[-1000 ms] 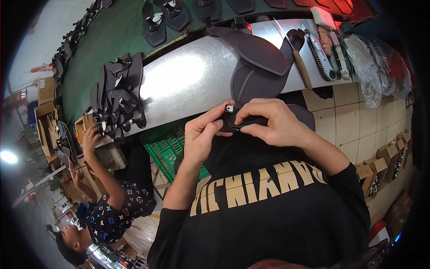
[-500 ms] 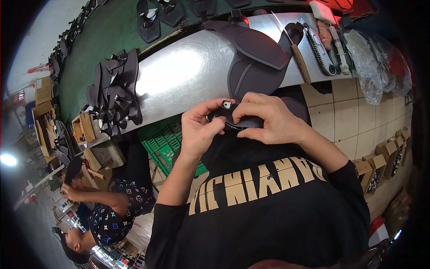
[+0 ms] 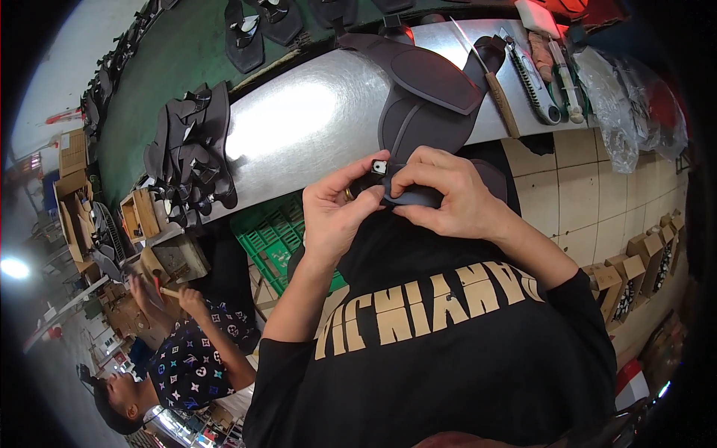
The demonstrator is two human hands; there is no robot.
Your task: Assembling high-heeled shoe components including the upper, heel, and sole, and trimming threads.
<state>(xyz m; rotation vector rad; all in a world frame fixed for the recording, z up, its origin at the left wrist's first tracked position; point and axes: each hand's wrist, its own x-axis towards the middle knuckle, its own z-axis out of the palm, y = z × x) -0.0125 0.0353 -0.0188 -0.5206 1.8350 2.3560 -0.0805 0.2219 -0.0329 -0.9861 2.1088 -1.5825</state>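
Close to my body, just below the bench edge, both hands work on a dark sandal (image 3: pixel 416 196). A small square pale-and-black piece (image 3: pixel 379 166) shows at the tip of my left index finger. My left hand (image 3: pixel 328 215) pinches the sandal's strap end, thumb pressed inward. Opposite it, my right hand (image 3: pixel 454 196) has curled fingers and thumb closed on the sole's edge. My fingers cover most of the strap. Beyond them, dark soles (image 3: pixel 429 82) lie overlapped on the metal bench (image 3: pixel 328 149).
A wooden-handled pointed tool (image 3: pixel 500 104), a utility knife (image 3: pixel 534 89) and a syringe (image 3: pixel 565 78) lie at right, beside a plastic bag (image 3: pixel 612 104). Stacked sandals (image 3: pixel 190 149) sit at left, above a green crate (image 3: pixel 261 237). A co-worker (image 3: pixel 190 358) holds a hammer (image 3: pixel 168 291).
The square piece has risen slightly, and my left thumb has moved up and right against the sandal. The co-worker's hands have shifted, with the hammer now raised in one.
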